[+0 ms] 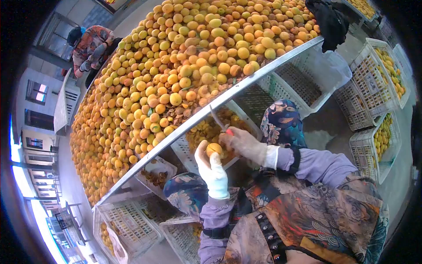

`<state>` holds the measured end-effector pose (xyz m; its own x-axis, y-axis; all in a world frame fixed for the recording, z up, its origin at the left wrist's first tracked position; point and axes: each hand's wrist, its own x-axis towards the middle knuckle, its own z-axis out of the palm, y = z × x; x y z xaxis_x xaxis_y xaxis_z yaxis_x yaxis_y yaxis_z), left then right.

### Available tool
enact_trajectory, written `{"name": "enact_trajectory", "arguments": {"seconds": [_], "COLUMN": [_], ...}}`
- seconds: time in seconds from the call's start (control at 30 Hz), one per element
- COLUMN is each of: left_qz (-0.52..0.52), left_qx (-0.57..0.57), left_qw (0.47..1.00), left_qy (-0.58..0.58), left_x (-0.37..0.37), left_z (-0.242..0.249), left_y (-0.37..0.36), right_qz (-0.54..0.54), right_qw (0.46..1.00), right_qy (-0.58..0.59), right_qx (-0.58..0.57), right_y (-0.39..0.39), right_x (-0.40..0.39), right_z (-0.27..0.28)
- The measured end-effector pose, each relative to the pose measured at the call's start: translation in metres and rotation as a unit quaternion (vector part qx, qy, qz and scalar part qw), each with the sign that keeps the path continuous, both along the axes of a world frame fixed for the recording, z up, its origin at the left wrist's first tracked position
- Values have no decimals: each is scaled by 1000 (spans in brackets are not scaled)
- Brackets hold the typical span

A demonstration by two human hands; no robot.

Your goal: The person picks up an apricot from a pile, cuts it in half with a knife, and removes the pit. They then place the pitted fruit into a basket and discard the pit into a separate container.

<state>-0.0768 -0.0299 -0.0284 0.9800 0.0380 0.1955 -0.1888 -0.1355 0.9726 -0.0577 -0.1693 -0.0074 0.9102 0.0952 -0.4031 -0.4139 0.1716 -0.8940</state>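
My left hand point(209, 169), in a white glove, holds a yellow-orange apricot point(214, 149) between thumb and fingers; a dark line runs across the fruit. Just to its right, my right hand point(246, 144), in a soiled glove, is closed around the red handle of a knife point(218, 118), whose curved blade points up and to the left. The blade is apart from the fruit. Below both hands, a white crate point(185, 154) holds cut apricot pieces. A large heap of apricots point(176, 66) lies on the table beyond the metal edge point(176, 134).
Another person point(94, 48) is at the heap's far left side. Stacked crates of yellow fruit point(369, 83) stand at the right. Under the table edge are a small bin point(156, 171) and an open crate point(307, 83). More crates point(132, 224) stand at lower left. Black cloth point(329, 22) hangs over the corner.
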Motion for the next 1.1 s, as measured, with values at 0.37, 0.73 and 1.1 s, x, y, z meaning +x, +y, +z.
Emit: {"name": "enact_trajectory", "arguments": {"seconds": [0.37,0.73,1.1], "left_qz": [63,107,88], "left_qx": [196,84,276], "left_qw": [975,990,953], "left_qy": [-81,35,-86], "left_x": [1,10,19], "left_z": [1,-10,1], "left_y": [-5,-13,-8], "right_qz": [-132,-74,-140], "right_qw": [983,978,975], "right_qy": [-77,-129,-83], "right_qx": [101,-147,154], "right_y": [51,42,47], "right_x": [4,15,18], "right_z": [-37,-24,-52]}}
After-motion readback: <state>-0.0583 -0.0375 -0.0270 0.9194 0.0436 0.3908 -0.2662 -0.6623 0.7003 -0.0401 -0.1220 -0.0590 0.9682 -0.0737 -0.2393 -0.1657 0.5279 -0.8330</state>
